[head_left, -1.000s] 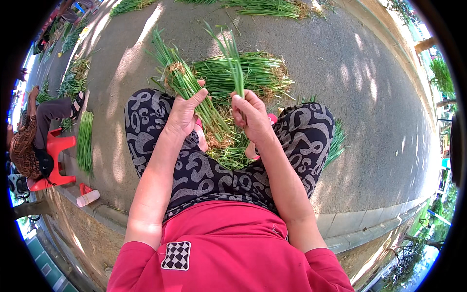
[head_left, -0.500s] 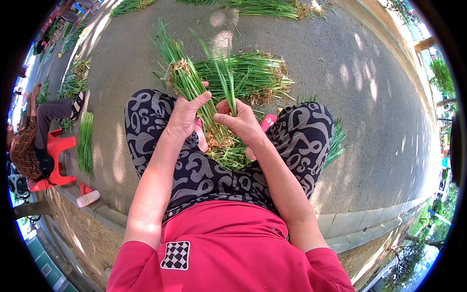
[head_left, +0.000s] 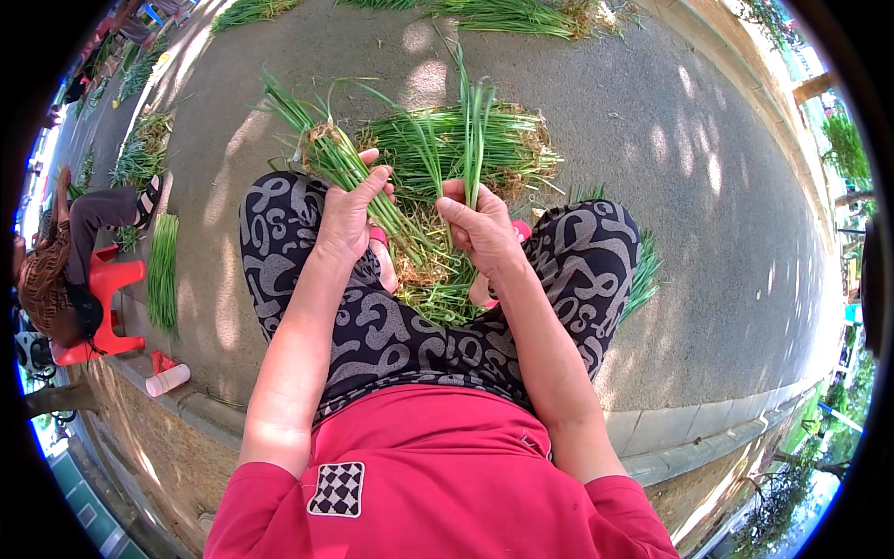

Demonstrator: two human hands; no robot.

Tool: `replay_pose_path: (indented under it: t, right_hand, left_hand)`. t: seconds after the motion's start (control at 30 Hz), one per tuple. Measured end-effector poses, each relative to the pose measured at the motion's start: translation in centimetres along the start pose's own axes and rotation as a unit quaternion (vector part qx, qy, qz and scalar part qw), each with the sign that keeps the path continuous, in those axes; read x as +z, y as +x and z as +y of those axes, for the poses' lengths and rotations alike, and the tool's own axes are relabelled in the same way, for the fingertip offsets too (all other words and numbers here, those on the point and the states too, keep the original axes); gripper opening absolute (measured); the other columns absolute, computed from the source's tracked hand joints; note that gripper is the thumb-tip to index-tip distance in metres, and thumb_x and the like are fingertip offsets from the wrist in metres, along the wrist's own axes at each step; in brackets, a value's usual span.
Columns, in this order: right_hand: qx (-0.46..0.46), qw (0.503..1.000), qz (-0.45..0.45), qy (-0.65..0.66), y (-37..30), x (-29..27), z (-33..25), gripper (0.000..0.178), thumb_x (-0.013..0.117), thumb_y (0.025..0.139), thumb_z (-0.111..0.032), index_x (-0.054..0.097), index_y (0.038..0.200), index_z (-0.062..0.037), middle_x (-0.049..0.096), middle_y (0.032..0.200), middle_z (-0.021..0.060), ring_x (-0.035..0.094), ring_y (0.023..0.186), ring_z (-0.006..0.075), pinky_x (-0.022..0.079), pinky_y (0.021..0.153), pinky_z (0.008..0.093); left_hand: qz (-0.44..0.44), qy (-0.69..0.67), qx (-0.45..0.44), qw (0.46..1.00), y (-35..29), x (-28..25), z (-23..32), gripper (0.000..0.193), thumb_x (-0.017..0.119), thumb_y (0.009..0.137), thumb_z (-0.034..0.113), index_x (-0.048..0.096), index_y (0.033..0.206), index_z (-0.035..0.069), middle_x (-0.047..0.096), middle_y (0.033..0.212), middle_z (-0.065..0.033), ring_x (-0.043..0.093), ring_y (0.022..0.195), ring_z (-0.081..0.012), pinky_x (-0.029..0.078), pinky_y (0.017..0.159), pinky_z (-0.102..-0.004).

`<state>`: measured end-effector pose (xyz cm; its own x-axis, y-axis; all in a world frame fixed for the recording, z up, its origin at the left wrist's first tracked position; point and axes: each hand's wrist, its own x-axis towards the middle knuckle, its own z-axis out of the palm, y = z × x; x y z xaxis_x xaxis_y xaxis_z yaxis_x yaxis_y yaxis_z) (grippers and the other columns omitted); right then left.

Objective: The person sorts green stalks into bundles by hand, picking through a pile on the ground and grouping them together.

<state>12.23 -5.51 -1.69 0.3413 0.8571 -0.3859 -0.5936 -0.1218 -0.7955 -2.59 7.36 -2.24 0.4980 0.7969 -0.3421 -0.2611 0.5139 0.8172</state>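
Note:
My left hand (head_left: 349, 212) is closed round a thick bunch of chives (head_left: 346, 164). Its dry brown ends show at the upper left, and the stalks slant down toward my lap. Close beside it my right hand (head_left: 480, 226) pinches a few long chives (head_left: 475, 140) between thumb and fingers. Their green leaves stick upward, apart from the bunch. Beyond both hands a large heap of chives (head_left: 456, 140) lies on the pavement, brown ends to the right. Green and straw-coloured trimmings (head_left: 442, 293) lie on the ground between my feet.
More chives (head_left: 163, 270) lie in a bundle at the left, and others (head_left: 643, 275) beside my right knee. A further pile (head_left: 512, 16) is at the far edge. To the left a person sits on a red plastic stool (head_left: 116, 307), near a pale cylinder (head_left: 169, 379). A kerb (head_left: 689, 424) runs behind me.
My right hand has moved slightly right, away from the left hand, with its few chives now standing more upright and spread. The bunch in my left hand has tilted a little further left.

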Motion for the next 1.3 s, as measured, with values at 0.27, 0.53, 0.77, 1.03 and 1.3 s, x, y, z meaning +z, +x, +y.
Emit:
replay_pose_path:
  t: [0.27,0.53,0.77,1.03,1.3]
  right_hand:
    - [-0.008,1.0,-0.001,-0.001,0.1,-0.4,0.0,0.021,0.069,0.085,-0.008,0.058,0.104,-0.0042,0.055,0.072,-0.0034,0.044,0.048,0.0027,0.031,0.041,0.0171]
    - [-0.003,0.998,-0.026,-0.063,-0.2,0.3,0.3,0.03,0.071,0.083,-0.01,0.06,0.11,-0.002,0.058,0.077,-0.0037,0.044,0.053,0.0011,0.031,0.044,0.017]
    - [0.004,0.997,-0.037,-0.068,-0.3,0.5,0.5,0.023,0.068,0.084,-0.009,0.06,0.105,-0.0022,0.056,0.076,-0.0039,0.044,0.053,0.0015,0.031,0.043,0.0182]
    - [0.014,0.997,-0.078,-0.013,-0.5,0.8,0.7,0.021,0.065,0.089,-0.015,0.059,0.105,-0.0046,0.051,0.071,-0.0054,0.038,0.049,0.0013,0.026,0.042,0.0178]
    - [0.048,0.99,-0.035,0.128,-0.4,0.9,0.8,0.015,0.061,0.092,-0.017,0.057,0.103,-0.0066,0.053,0.073,-0.0038,0.039,0.046,0.0034,0.027,0.04,0.0188]
  left_hand:
    - [-0.014,0.002,-0.046,0.999,0.1,-0.5,-0.2,0.034,0.066,0.087,0.006,0.052,0.118,0.007,0.063,0.103,-0.0067,0.06,0.078,-0.0146,0.055,0.066,-0.0321]
    - [-0.083,-0.012,-0.086,0.993,-0.6,0.7,0.2,0.023,0.069,0.084,0.005,0.057,0.104,0.007,0.065,0.104,-0.0103,0.062,0.083,-0.0166,0.054,0.07,-0.0298]
    - [-0.083,-0.012,-0.073,0.994,-0.7,0.7,0.1,0.022,0.071,0.084,0.007,0.057,0.101,0.008,0.064,0.094,-0.0053,0.062,0.08,-0.0151,0.053,0.07,-0.0291]
    - [-0.103,0.011,-0.069,0.992,-0.6,0.6,0.2,0.021,0.071,0.084,0.009,0.057,0.1,0.008,0.059,0.085,0.0005,0.059,0.075,-0.0108,0.05,0.067,-0.0255]
    - [-0.149,0.018,-0.068,0.986,-1.2,1.6,0.9,0.026,0.069,0.084,0.009,0.058,0.107,0.006,0.059,0.087,0.0006,0.058,0.074,-0.0097,0.049,0.069,-0.0236]
